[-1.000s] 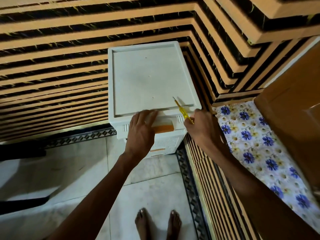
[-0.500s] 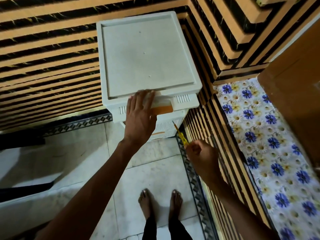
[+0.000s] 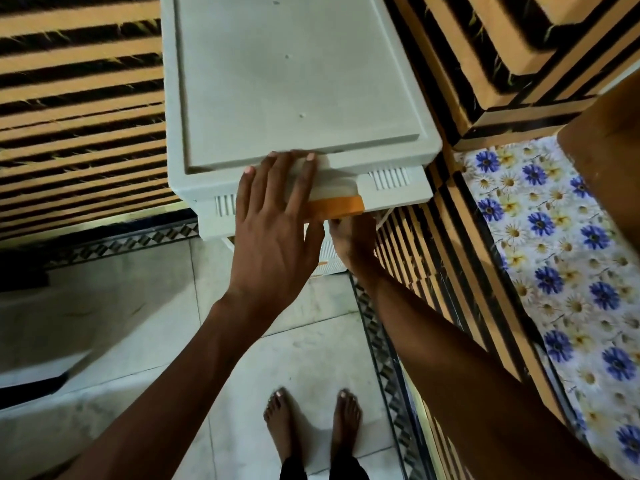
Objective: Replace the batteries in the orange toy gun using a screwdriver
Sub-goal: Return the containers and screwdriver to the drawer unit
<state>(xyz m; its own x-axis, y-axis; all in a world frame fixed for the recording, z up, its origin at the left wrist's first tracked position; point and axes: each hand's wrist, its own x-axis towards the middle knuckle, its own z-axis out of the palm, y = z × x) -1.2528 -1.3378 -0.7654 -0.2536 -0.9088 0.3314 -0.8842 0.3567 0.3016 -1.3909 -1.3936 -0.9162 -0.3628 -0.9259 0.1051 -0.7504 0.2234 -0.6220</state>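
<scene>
Left hand (image 3: 273,233) lies flat, fingers straight, over the orange handle (image 3: 337,206) of the top drawer (image 3: 394,194) in a white plastic drawer unit (image 3: 294,81). Right hand (image 3: 353,237) reaches just beneath that handle; its grip cannot be determined. Orange toy gun and screwdriver are not in view. Assessment: battery work is entirely outstanding.

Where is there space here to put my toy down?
The flat top of the white cabinet is bare, from the striped wall to its front rim. The flowered sheet beside it has bare room too. It is crowded at the drawer front, where the left hand rests and the right hand reaches underneath.
</scene>
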